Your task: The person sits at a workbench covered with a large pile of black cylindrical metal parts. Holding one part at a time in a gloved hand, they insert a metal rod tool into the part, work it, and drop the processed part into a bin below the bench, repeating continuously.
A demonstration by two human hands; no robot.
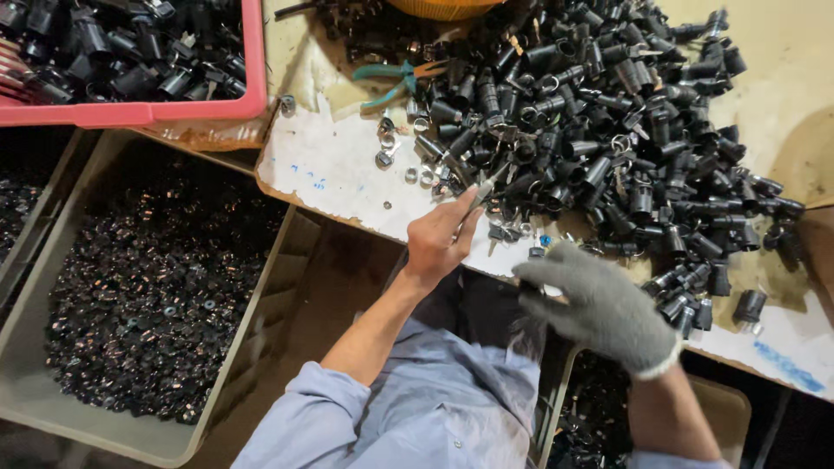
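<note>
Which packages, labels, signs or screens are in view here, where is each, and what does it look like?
No printed packages, signs or screens show; only open containers and marks.
Pink crate: top left, rectangular, full of black parts.
Grey bin: lower left, rectangular, holding small dark pieces.
Blue marks: on the white table cover, lower right edge, a smeared streak.
Orange basket: top centre, only its rim visible.
</note>
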